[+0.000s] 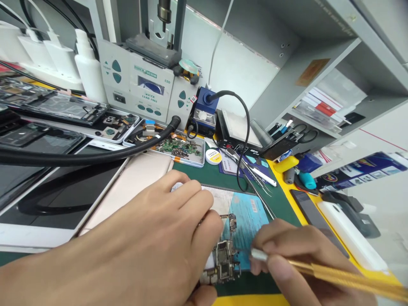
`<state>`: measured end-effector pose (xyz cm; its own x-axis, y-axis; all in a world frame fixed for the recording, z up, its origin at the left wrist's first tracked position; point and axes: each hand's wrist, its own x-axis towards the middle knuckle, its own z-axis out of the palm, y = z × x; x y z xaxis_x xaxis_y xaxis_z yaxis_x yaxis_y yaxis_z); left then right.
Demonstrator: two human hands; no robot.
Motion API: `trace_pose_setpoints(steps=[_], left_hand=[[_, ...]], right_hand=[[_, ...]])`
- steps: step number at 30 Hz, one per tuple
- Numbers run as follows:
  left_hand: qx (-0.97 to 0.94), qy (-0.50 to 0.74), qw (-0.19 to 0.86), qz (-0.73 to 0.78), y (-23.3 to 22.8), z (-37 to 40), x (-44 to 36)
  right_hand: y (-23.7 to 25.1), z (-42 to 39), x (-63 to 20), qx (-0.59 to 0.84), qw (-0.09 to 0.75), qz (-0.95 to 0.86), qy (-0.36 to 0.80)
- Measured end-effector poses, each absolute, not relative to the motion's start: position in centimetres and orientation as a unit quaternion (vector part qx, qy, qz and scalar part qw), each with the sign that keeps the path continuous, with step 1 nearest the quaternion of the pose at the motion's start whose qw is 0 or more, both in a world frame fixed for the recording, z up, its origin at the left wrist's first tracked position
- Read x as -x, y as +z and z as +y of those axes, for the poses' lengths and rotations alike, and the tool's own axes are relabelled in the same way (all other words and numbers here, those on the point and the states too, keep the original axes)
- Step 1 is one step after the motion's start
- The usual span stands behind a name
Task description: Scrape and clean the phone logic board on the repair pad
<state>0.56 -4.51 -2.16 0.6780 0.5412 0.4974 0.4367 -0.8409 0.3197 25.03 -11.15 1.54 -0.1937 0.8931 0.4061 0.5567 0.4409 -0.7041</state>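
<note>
My left hand [188, 221] is closed around the left side of a small phone circuit board [225, 259], its thumb hidden under the board's near edge. A bit of something whitish shows behind its knuckles. Pinched in my right hand [293, 250] is a hobby knife [344, 278] with a gold knurled handle and a silver collar. Its tip points left toward the board's right edge, but blur hides whether it touches. Beneath the board lies a light-blue and white printed sheet [255, 212] on the green mat [287, 199].
A hot-air rework station [140, 85] stands at the back, its black hose [95, 157] crossing left over phones. Near it are a tray of board scraps [181, 146], a round tin [213, 156], tweezers [258, 180] and a soldering station [205, 108]. Phones [318, 223] line the right edge.
</note>
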Motion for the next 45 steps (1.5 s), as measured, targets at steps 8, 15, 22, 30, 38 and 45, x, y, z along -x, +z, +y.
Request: trace_pose_setpoints(steps=[8, 15, 22, 30, 38, 45], left_hand=[[-0.916, 0.284, 0.093, 0.267, -1.80, -4.84, -0.04], [-0.898, 0.297, 0.090, 0.311, -1.96, -4.93, -0.60], [-0.896, 0.299, 0.102, 0.313, -2.06, -4.99, -0.71], [-0.901, 0.302, 0.106, 0.292, -1.81, -4.82, -0.70], [-0.906, 0.305, 0.096, 0.277, -1.61, -4.76, -0.49], [-0.896, 0.302, 0.116, 0.305, -1.67, -4.80, -0.52]], right_hand=[[0.97, -10.30, -24.56, 0.482, 0.426, -0.678, 0.357], [1.27, -10.78, -24.24, 0.488, 0.415, -0.712, 0.287], [1.30, -10.50, -24.11, 0.466, 0.423, -0.728, 0.272], [1.31, -10.25, -24.04, 0.470, 0.418, -0.727, 0.275], [1.33, -10.06, -24.01, 0.470, 0.415, -0.728, 0.275], [1.15, -10.15, -24.06, 0.481, 0.423, -0.704, 0.308]])
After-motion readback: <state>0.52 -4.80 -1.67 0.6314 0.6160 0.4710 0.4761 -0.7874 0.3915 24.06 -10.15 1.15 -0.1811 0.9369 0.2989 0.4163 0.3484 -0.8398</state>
